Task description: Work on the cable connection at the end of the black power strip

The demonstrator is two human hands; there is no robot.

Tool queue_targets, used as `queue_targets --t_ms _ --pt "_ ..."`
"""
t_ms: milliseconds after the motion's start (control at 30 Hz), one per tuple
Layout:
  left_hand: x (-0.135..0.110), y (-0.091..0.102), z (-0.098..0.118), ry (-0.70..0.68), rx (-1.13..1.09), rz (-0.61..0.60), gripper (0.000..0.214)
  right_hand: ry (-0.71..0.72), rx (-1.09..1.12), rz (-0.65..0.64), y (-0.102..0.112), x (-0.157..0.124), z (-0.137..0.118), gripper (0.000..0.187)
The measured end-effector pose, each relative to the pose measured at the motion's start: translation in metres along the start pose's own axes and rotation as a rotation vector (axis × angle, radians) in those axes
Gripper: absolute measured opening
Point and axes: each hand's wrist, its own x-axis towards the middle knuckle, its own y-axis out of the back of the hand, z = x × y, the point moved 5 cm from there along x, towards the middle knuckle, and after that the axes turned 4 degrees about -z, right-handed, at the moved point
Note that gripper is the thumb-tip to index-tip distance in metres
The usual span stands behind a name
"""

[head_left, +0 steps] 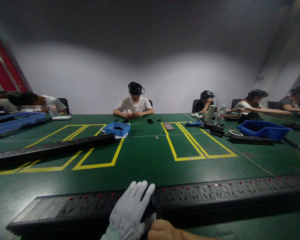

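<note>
A long black power strip (205,196) lies across the near side of the table, with rows of sockets and small red lights or buttons along its top. My left hand (130,210), in a light grey glove, rests across the strip with its fingers stretched out toward the far edge. Just right of it, my bare right hand (162,229) is closed at the strip's near side. A small dark piece with a whitish edge shows between the two hands. What the right fingers pinch is hidden.
On the green table (145,156), marked with yellow tape, another power strip (52,146) lies at left. Blue bins (117,129) stand at left, centre and right. A blue-handled tool (195,124) and bottle (220,115) are at right. Several co-workers sit around.
</note>
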Motion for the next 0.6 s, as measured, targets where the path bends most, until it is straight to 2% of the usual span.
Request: queue_targets --t_ms 267,433,600 --pt "-0.0015 0.0012 0.0002 0.003 0.004 0.013 0.062 0.007 -0.015 -0.051 -0.0045 -0.0004 -0.0007 0.059" --pt "-0.0017 0.003 0.0003 0.006 -0.001 0.036 0.06 -0.004 -0.013 -0.01 -0.0046 -0.0004 -0.0003 0.06" --pt "0.0006 0.006 -0.0006 0.003 -0.01 0.045 0.057 0.002 -0.017 -0.044 -0.0048 0.0004 -0.0005 0.06"
